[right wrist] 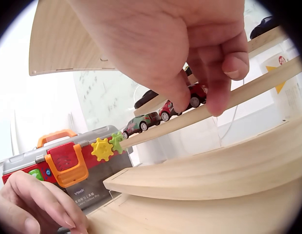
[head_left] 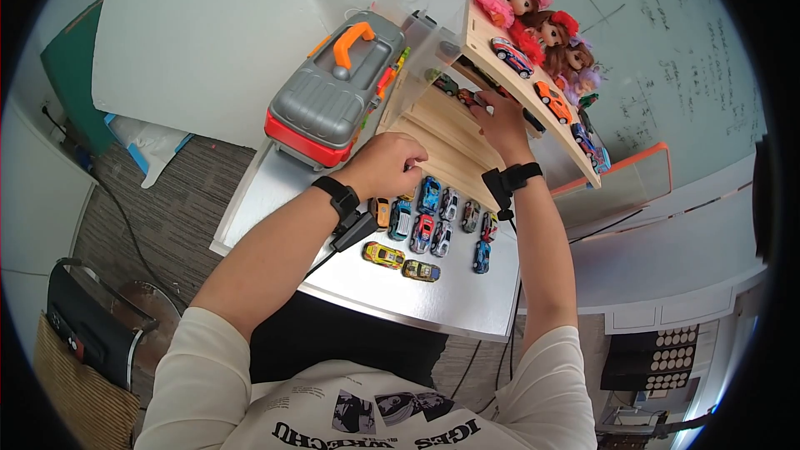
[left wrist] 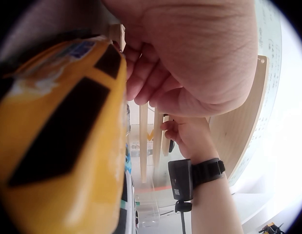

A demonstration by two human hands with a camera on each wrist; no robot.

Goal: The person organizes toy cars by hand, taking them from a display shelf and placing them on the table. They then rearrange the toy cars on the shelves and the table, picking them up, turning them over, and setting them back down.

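Red and small, a toy car (right wrist: 197, 95) sits on a narrow wooden ledge (right wrist: 165, 128), pinched between the thumb and fingers of the right hand (head_left: 502, 123), which reaches in under the rack's top board (head_left: 493, 31). Just beside those fingertips, on the same ledge, stand a red-and-black car (right wrist: 168, 110) and, farther along, a green-and-red car (right wrist: 141, 123). The left hand (head_left: 388, 162) hovers over the near end of the lower wooden tiers (head_left: 457, 132), its fingers loosely curled and nothing seen in them; whether it touches the wood, I can't tell. Close below its wrist is a yellow-orange car (left wrist: 63, 141) with black windows, one of a group parked on the white table (head_left: 475, 310). Blue, silver, red and yellow ones, the group's other cars (head_left: 422, 232), spread out on the near side of both hands. Left of the left hand and a little beyond it stands a grey and red toolbox (head_left: 337, 83) with an orange handle (head_left: 353, 44), raised. Above the right hand, the top board carries an orange car (head_left: 552, 102) between other vehicles, with dolls (head_left: 546, 29) in pink and red lined up behind them. Each wrist wears a black strap with a small camera.
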